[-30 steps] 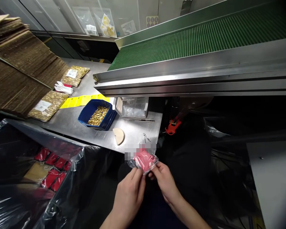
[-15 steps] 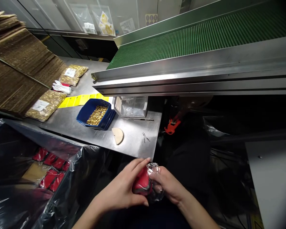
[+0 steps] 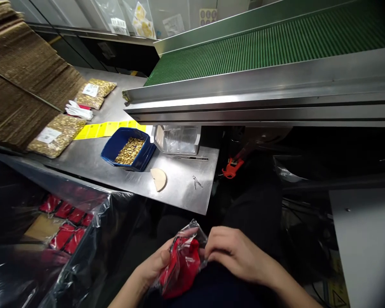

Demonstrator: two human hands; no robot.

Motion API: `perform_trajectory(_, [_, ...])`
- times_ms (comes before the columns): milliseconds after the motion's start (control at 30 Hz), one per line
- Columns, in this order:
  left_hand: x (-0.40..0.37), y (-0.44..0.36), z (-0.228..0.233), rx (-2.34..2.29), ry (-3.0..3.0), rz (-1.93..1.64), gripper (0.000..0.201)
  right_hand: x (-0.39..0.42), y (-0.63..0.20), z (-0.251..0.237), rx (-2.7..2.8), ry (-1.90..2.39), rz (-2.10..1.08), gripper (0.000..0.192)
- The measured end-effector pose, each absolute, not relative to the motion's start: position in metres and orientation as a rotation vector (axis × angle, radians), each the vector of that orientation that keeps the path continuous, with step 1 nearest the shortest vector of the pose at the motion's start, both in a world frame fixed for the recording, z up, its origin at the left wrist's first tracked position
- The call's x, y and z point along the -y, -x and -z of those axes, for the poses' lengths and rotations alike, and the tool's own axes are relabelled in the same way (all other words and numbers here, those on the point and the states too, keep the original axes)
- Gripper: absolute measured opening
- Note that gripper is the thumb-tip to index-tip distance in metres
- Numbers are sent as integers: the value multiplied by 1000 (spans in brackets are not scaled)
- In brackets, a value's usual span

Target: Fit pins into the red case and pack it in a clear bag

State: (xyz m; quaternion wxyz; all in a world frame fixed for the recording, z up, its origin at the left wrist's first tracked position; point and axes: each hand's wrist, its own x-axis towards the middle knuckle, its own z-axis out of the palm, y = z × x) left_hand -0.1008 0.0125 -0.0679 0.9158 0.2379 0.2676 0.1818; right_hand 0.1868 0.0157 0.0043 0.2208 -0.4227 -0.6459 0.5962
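A red, soft-looking item [image 3: 182, 269] in a clear plastic bag [image 3: 194, 226] is held low in front of my body, below the steel table's front edge. My left hand [image 3: 157, 261] is closed around its left side, thumb on top and fingers partly hidden behind the plastic. At the right side of the bag, my right hand [image 3: 237, 252] has its fingers curled and pinched on the plastic edge. Similar red packets [image 3: 64, 235] lie on cardboard inside a box lined with dark clear plastic [image 3: 104, 205] at the left.
On the steel table [image 3: 182, 194] are a blue bin [image 3: 108, 153] of small gold pieces, a pale half-disc [image 3: 159, 179], small metal pins [image 3: 197, 182], a thin tool [image 3: 192, 158] and a grey bin [image 3: 176, 151]. A green conveyor [image 3: 244, 55] runs behind. Stacked cardboard [image 3: 25, 77] stands left.
The bagged item has turned and shifted down and left, showing more red. My left hand has gone from lying over it to gripping its side; my right hand has moved to the bag's right edge.
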Motion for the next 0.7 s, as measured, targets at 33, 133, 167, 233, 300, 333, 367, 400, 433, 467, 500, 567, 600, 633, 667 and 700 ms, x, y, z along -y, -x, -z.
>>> perform_trajectory(33, [-12,101,68,-537,-461,-375,107,-17,-188,-5,1785,1210,-1583,16])
perform_trajectory(133, [-14,97,63,-531,-433,-351,109,-22,-188,-7,1757,1287,-1463,14])
perform_trajectory(167, [-16,95,61,-534,-451,-338,107,-23,-186,-7,1748,1309,-1446,13])
perform_trajectory(233, [-19,91,57,-519,-497,-317,99,-24,-179,-5,1733,1353,-1441,9])
perform_trajectory(300, [-22,88,54,-475,-506,-298,92,-27,-171,-2,1743,1343,-1483,7])
perform_trajectory(333, [-23,88,53,-455,-505,-285,91,-28,-167,-1,1751,1326,-1515,7])
perform_trajectory(367, [-25,87,53,-446,-508,-269,90,-30,-164,0,1751,1320,-1542,8])
perform_trajectory(400, [-27,88,52,-446,-517,-253,91,-31,-162,1,1741,1331,-1556,8])
perform_trajectory(433, [-29,88,50,-455,-533,-247,91,-32,-160,3,1720,1362,-1558,8])
perform_trajectory(467, [-31,89,48,-472,-551,-247,92,-33,-158,4,1685,1414,-1551,8])
perform_trajectory(500, [-32,89,46,-497,-573,-255,91,-32,-156,7,1627,1481,-1546,6])
perform_trajectory(567, [-35,88,40,-581,-679,-272,86,-29,-151,15,1432,1591,-1603,7])
perform_trajectory(600, [-35,87,36,-644,-777,-277,82,-26,-147,20,1296,1618,-1659,12])
perform_trajectory(633, [-34,84,33,-707,-898,-277,78,-23,-143,25,1138,1624,-1725,15])
perform_trajectory(667, [-33,81,30,-760,-1030,-278,76,-20,-138,31,955,1603,-1797,16])
perform_trajectory(700, [-31,78,27,-801,-1153,-285,74,-16,-134,36,754,1559,-1866,16])
